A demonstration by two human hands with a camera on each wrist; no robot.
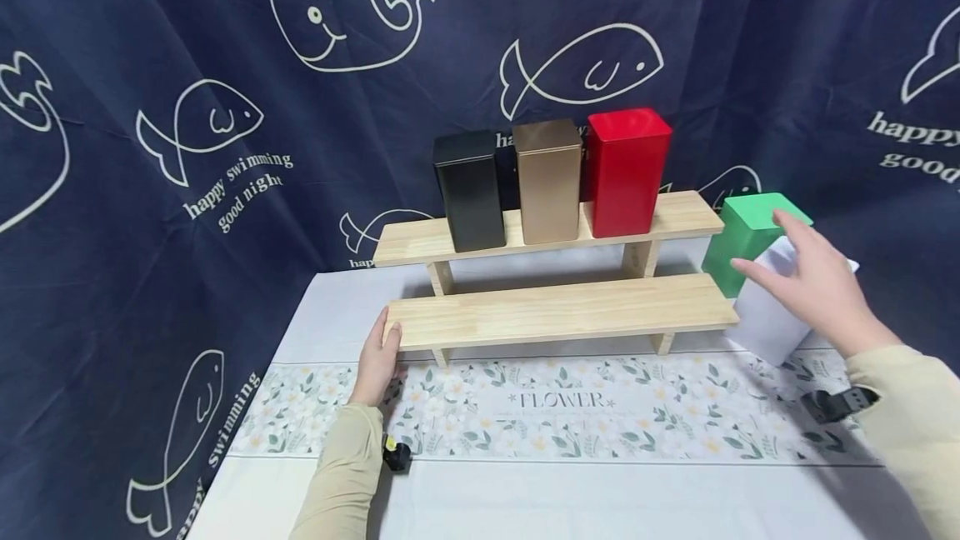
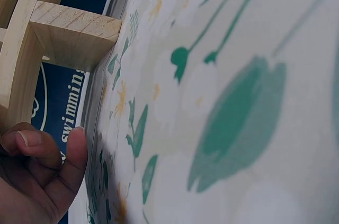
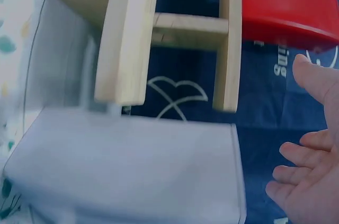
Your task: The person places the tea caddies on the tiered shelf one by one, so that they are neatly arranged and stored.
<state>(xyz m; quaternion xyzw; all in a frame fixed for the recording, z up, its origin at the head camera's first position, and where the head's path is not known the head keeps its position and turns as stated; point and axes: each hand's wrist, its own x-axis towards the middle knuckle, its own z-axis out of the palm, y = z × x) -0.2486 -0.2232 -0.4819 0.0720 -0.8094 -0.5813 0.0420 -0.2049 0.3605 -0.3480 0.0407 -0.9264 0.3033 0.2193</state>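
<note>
A two-tier wooden shelf (image 1: 570, 312) stands on the table. My left hand (image 1: 375, 363) grips the left end of its lower board, with the thumb near the front corner. In the left wrist view, the fingers of my left hand (image 2: 39, 168) bend by the board's end. My right hand (image 1: 813, 286) hovers open, thumb and fingers spread, above a white box (image 1: 768, 319) and in front of a green box (image 1: 723, 252), which it partly hides. In the right wrist view, the right hand (image 3: 315, 160) is apart from the white box (image 3: 127, 166) and holds nothing.
A black box (image 1: 471, 194), a brown-gold box (image 1: 550, 190) and a red box (image 1: 626, 177) stand upright on the upper tier. Behind the table hangs a navy curtain (image 1: 465, 82) with whale and fish drawings. A floral band (image 1: 562, 427) crosses the white tablecloth.
</note>
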